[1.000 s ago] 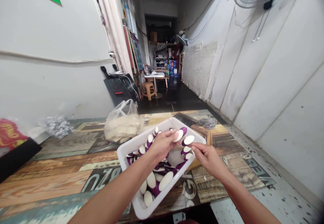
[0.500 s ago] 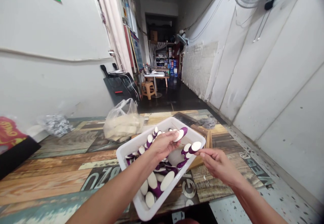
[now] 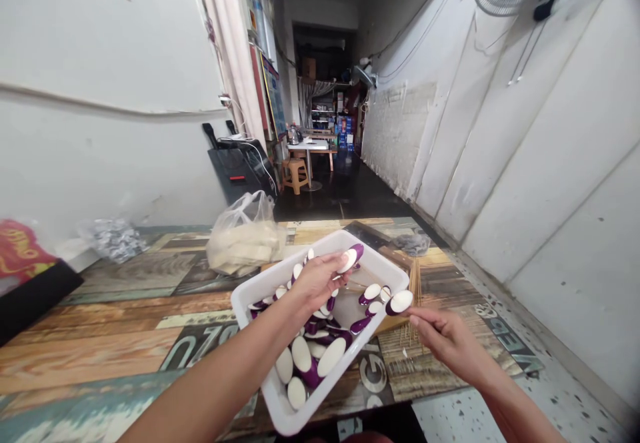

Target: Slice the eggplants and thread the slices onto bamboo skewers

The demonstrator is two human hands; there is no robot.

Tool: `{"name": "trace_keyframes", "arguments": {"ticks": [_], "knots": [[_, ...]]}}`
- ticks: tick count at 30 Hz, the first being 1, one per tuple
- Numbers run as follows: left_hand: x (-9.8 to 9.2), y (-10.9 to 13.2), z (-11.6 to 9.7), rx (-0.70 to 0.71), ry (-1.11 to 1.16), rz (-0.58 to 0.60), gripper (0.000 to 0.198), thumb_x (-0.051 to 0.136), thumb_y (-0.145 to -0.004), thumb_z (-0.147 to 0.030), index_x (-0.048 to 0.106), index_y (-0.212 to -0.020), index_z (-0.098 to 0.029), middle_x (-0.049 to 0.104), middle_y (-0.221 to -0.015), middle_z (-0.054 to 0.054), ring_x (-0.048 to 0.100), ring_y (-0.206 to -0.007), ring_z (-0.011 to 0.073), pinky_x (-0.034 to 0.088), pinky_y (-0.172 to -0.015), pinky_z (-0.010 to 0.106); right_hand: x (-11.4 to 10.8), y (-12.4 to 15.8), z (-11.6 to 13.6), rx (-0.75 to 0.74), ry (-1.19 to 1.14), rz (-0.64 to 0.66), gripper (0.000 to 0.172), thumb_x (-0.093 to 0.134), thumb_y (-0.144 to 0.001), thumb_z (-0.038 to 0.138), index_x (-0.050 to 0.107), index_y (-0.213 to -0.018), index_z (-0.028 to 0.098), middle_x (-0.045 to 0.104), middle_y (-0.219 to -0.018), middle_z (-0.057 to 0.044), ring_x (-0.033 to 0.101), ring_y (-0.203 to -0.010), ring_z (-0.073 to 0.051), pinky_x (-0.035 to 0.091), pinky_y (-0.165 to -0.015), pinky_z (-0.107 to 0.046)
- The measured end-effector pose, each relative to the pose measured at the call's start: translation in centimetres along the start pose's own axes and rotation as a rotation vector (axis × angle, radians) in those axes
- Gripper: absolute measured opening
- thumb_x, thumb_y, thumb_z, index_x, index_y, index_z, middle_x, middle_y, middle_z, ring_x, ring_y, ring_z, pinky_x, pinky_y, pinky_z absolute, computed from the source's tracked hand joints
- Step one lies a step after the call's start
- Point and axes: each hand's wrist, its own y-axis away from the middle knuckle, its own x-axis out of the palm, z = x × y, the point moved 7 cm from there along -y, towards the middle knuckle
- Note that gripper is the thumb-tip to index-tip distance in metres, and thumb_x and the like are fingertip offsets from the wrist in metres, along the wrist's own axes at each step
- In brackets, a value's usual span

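A white plastic tub holds many slant-cut eggplant pieces with purple skin and white flesh. Over the tub, my left hand is closed on one eggplant slice, cut face up. My right hand pinches beside the tub's right rim, at the edge of another eggplant slice. This slice appears to be on a thin skewer, whose line shows faintly leftward over the tub; its end in my fingers is hidden.
A bundle of thin wooden skewers lies right of the tub, near a cleaver-like dark blade and a grey crumpled cloth. A clear bag of pale pieces sits behind left. A red package is far left on the wood-patterned table.
My right hand has moved a little right and down, and the slice by its fingers has moved with it past the rim. My left hand has shifted slightly left with its slice.
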Motion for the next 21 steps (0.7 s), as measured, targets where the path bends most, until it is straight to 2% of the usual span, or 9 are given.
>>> {"name": "trace_keyframes", "arguments": {"ticks": [7, 10, 13, 21], "knots": [[0.2, 0.4, 0.3, -0.011, -0.008, 0.014, 0.014, 0.068, -0.068, -0.010, 0.066, -0.082, -0.009, 0.065, -0.080, 0.010, 0.059, -0.061, 0.0106, 0.050, -0.056, 0.022, 0.8, 1.0, -0.5, 0.200, -0.348, 0.053, 0.043, 0.054, -0.079, 0.049, 0.061, -0.099, 0.012, 0.015, -0.044, 0.012, 0.010, -0.038, -0.004, 0.010, -0.035, -0.019], [0.3, 0.3, 0.2, 0.045, -0.037, 0.031, 0.018, 0.070, -0.066, -0.014, 0.069, -0.084, -0.010, 0.066, -0.083, 0.009, 0.059, -0.063, 0.0102, 0.049, -0.059, 0.021, 1.7, 1.4, -0.6, 0.253, -0.516, 0.068, 0.041, 0.056, -0.078, 0.049, 0.059, -0.100, 0.014, 0.014, -0.042, 0.014, 0.007, -0.035, -0.003, 0.009, -0.032, -0.017], [0.5, 0.5, -0.1, 0.114, -0.065, 0.053, 0.022, 0.073, -0.064, -0.018, 0.070, -0.085, -0.012, 0.066, -0.087, 0.009, 0.059, -0.068, 0.0103, 0.049, -0.061, 0.020, 2.2, 1.6, -0.5, 0.243, -0.588, 0.049, 0.039, 0.057, -0.078, 0.047, 0.059, -0.099, 0.014, 0.016, -0.041, 0.015, 0.007, -0.034, -0.003, 0.010, -0.030, -0.016], [0.8, 0.9, -0.1, 0.140, -0.087, 0.068, 0.028, 0.075, -0.060, -0.021, 0.071, -0.087, -0.012, 0.067, -0.091, 0.010, 0.060, -0.073, 0.0128, 0.048, -0.064, 0.021, 2.6, 1.6, 0.4, 0.208, -0.618, 0.034, 0.038, 0.057, -0.080, 0.045, 0.059, -0.100, 0.013, 0.015, -0.042, 0.015, 0.007, -0.035, -0.002, 0.008, -0.032, -0.017]]}}
